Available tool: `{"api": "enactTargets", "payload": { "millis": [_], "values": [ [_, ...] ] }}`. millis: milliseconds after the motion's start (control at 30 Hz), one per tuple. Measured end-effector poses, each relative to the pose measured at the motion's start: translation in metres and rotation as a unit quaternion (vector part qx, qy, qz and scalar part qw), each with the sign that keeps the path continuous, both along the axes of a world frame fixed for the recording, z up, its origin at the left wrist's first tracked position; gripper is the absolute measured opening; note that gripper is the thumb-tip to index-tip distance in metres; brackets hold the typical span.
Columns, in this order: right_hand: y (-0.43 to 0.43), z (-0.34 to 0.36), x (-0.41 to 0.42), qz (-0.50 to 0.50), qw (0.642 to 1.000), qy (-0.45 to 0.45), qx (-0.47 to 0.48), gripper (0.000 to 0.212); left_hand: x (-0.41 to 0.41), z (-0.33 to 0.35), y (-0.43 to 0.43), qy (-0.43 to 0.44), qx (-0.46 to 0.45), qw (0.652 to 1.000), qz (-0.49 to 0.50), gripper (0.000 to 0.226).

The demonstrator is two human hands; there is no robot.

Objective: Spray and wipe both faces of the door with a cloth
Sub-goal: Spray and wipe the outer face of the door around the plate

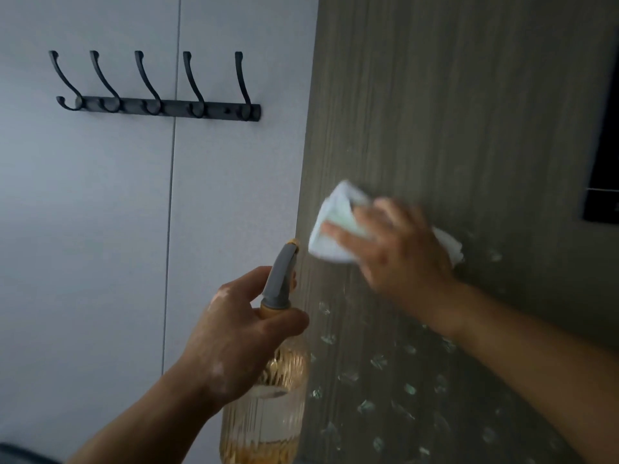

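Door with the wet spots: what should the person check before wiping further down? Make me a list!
1. White folded cloth pressed flat on the grey wood-grain door by the right hand: ok.
2. Spray droplets below the cloth wiped away: not ok.
3. Amber ribbed glass spray bottle gripped by the left hand: ok.
4. Liquid left in the bottle: ok.
5. Door's other face cleaned: cannot tell.
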State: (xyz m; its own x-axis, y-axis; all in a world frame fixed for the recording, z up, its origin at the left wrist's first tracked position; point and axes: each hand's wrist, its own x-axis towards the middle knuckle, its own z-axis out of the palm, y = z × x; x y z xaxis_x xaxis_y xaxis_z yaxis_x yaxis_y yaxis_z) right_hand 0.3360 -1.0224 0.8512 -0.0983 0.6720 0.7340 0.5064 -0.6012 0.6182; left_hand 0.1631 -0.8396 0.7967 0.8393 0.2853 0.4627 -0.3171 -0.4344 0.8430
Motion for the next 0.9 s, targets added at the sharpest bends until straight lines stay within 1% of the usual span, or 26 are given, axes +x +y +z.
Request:
{"api": "enactTargets", "payload": {
  "millis": [67,100,133,233,333,400,533,633,733,900],
  "values": [
    [-0.017,-0.036,-0.001,-0.005,0.996,-0.002,-0.092,0.071,-0.001,-0.003,-0.002,0.004,0.014,1.000,0.005,0.032],
    [-0.024,-0.043,-0.001,-0.014,0.993,-0.002,-0.120,0.075,-0.002,-0.004,-0.004,0.005,0.022,1.000,0.007,0.032],
    [-0.028,-0.040,0.000,-0.014,0.992,-0.003,-0.127,0.075,-0.001,-0.004,-0.007,0.005,0.027,1.000,0.008,0.032],
    [-0.032,-0.007,0.001,-0.001,0.998,0.002,-0.065,0.060,0.002,-0.002,-0.018,0.012,0.029,1.000,0.001,0.032],
    [-0.041,0.036,-0.001,0.021,0.998,0.024,-0.050,0.056,0.007,0.003,-0.032,0.019,0.022,1.000,-0.009,0.035],
    [-0.052,0.054,-0.004,0.035,0.998,0.029,-0.041,0.054,0.010,0.005,-0.042,0.023,0.020,0.999,-0.019,0.042],
    [-0.084,0.091,-0.008,0.053,0.998,0.013,0.030,0.051,0.021,0.002,-0.055,0.027,0.035,0.998,-0.037,0.036],
    [-0.114,0.101,-0.002,0.026,0.999,0.001,0.024,0.052,0.030,0.001,-0.065,0.025,0.061,0.997,-0.041,0.036],
    [-0.136,0.097,0.006,-0.003,0.999,0.031,0.018,0.060,0.039,0.003,-0.080,0.021,0.071,0.995,-0.067,0.038],
    [-0.138,0.086,0.008,-0.054,0.997,0.022,0.049,0.066,0.054,0.003,-0.106,0.014,0.078,0.991,-0.108,0.034]
  ]
}}
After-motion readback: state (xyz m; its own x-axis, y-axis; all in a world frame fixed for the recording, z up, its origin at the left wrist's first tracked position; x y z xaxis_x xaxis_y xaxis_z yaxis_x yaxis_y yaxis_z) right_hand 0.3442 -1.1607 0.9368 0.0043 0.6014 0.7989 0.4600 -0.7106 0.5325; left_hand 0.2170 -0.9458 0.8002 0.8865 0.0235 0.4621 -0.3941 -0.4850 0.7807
